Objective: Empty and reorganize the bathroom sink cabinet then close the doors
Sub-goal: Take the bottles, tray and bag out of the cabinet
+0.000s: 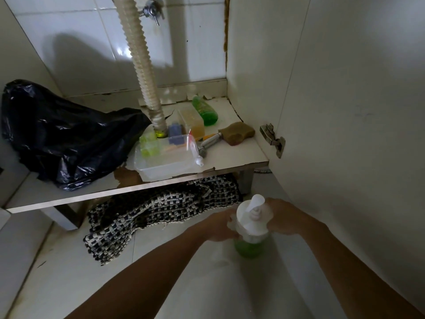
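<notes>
A pump bottle (250,246) with green liquid and a white pump head stands low in front of the cabinet, over the floor tiles. My left hand (218,226) grips its left side and my right hand (281,218) grips its right side near the cap. The cabinet floor (230,157) carries a clear plastic tub (165,161) with small items, a green bottle (205,110) lying down, a yellowish box (192,119), a brown sponge (236,133) and a metal part (209,143). A black plastic bag (64,137) fills the cabinet's left side.
A ribbed drain hose (140,65) runs down into the cabinet floor, with a valve (153,11) on the tiled wall. The open right door (345,111) with its hinge (273,139) stands beside my right hand. A checked woven mat (147,215) lies under the cabinet edge.
</notes>
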A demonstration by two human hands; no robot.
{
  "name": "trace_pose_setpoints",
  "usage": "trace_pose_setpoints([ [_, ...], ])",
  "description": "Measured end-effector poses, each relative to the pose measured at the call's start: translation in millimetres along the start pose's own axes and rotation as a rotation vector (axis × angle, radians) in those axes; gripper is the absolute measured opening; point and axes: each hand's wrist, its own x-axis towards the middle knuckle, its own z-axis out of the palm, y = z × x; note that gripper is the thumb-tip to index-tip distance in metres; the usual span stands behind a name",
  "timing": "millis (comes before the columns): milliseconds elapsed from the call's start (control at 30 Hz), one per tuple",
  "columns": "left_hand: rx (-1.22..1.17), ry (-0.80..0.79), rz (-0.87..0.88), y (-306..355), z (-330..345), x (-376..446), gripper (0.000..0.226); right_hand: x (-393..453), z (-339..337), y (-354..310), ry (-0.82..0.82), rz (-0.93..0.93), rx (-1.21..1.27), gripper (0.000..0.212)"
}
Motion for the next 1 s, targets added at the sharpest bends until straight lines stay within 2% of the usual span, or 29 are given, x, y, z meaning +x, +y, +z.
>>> trace_pose_setpoints([
  [67,0.083,0.017,-0.024,6.0,-18.7,-6.6,0.062,-5.2,-18.6,-6.1,0.083,0.025,-0.02,0.047],
  [133,0.112,0.073,0.006,16.2,-44.5,-13.1,0.042,-5.5,-35.4,-15.4,0.236,-0.009,0.062,0.043],
  [200,0.098,0.175,0.037,27.6,-75.6,-16.4,0.025,-1.8,-47.4,-26.4,0.44,-0.095,0.185,0.033],
  [267,0.005,0.283,0.031,39.1,-107.9,-17.6,0.019,4.4,-59.0,-39.9,0.559,-0.164,0.297,0.028],
  [367,-0.097,0.4,-0.021,52.8,-150.9,-13.4,0.019,20.7,-73.4,-57.8,0.565,-0.173,0.402,0.024],
  [433,-0.058,0.483,-0.079,52.7,-176.8,-2.4,0.02,37.7,-80.7,-70.5,0.564,-0.216,0.387,0.021],
  [533,0.058,0.702,-0.15,36.9,-206.4,21.7,0.027,72.9,-84.3,-92.4,0.578,-0.275,0.379,0.019],
  [667,0.083,0.857,-0.189,12.7,-226.1,57.7,0.035,133.3,-85.5,-111.8,0.619,-0.231,0.167,0.02],
  [833,-0.057,0.807,-0.282,-1.4,-254.6,111.9,0.058,203.5,-98.4,-133.3,0.606,-0.081,0.09,0.03],
  [1000,-0.187,0.69,-0.307,-3.7,-274.8,158.6,0.049,282.6,-128.9,-161.3,0.541,-0.099,0.146,0.029],
])
